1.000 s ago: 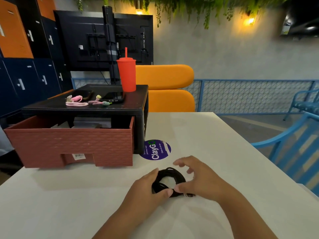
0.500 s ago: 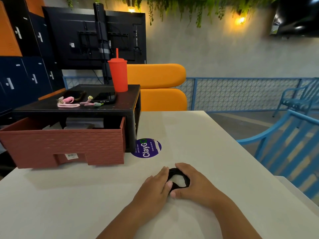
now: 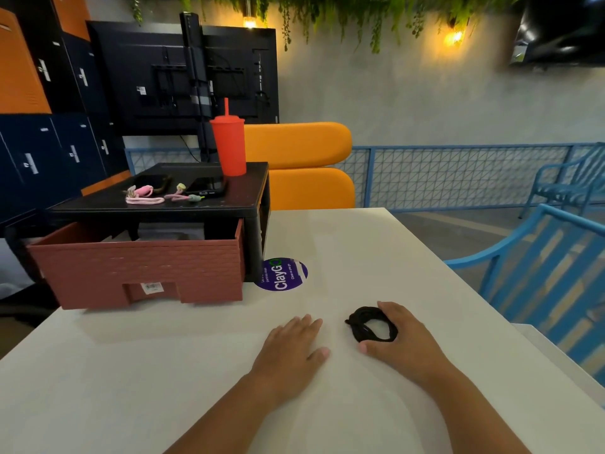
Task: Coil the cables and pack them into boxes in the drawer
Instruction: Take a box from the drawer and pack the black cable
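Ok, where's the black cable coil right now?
Head view: the black cable coil is on the white table, gripped by the right hand, just right of the left hand.

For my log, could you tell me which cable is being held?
The black coil, in the right hand; the pink cables lie untouched atop the black stand.

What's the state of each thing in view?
black cable: coiled, on table
right hand: grips black cable
left hand: flat on table, empty
drawer: pulled open
red tumbler: upright, lid on
pink cables: on stand top, unpacked
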`<state>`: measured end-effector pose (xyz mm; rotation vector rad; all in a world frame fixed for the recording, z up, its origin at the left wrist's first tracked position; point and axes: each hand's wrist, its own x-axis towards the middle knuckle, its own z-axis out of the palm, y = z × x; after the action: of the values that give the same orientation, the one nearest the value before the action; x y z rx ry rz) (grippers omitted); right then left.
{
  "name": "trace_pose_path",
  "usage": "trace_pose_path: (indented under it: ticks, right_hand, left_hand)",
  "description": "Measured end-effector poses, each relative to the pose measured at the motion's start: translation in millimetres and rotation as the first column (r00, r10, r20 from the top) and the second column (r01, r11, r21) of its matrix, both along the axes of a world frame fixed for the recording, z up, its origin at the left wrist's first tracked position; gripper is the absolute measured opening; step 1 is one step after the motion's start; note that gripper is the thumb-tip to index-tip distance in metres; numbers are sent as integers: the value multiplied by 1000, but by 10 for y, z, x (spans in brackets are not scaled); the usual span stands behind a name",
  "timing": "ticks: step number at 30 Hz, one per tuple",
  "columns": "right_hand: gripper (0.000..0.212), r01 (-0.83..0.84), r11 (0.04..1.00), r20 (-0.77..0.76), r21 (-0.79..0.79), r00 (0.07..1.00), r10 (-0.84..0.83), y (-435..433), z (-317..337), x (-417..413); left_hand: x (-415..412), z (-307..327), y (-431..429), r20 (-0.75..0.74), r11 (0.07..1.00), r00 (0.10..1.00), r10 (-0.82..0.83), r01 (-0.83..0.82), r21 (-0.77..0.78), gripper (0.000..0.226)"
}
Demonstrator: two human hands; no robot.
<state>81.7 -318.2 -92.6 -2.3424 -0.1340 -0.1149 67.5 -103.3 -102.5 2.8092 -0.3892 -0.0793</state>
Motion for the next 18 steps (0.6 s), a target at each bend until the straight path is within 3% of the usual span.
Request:
trace_pose_path:
  ticks: [6, 11, 14, 18]
  right_hand:
    - [90, 84, 996, -20, 13, 996, -84, -103, -2, -145]
    - [77, 175, 984, 5, -19, 985, -174, -76, 106, -195]
    - [66, 163, 986, 82, 19, 983, -164, 83, 328, -171]
    - [57, 27, 992, 135, 121, 990, -43, 525, 705, -29]
  left_hand:
    - [-150, 11, 31, -5, 998, 1000, -6, 6, 65, 53]
    - [-237, 112, 198, -34, 992, 999, 33, -37, -118, 54]
    - [-250, 302, 450, 49, 977, 995, 87, -75, -198, 52]
    - [-225, 709, 872, 203, 964, 963, 177, -129, -231, 50]
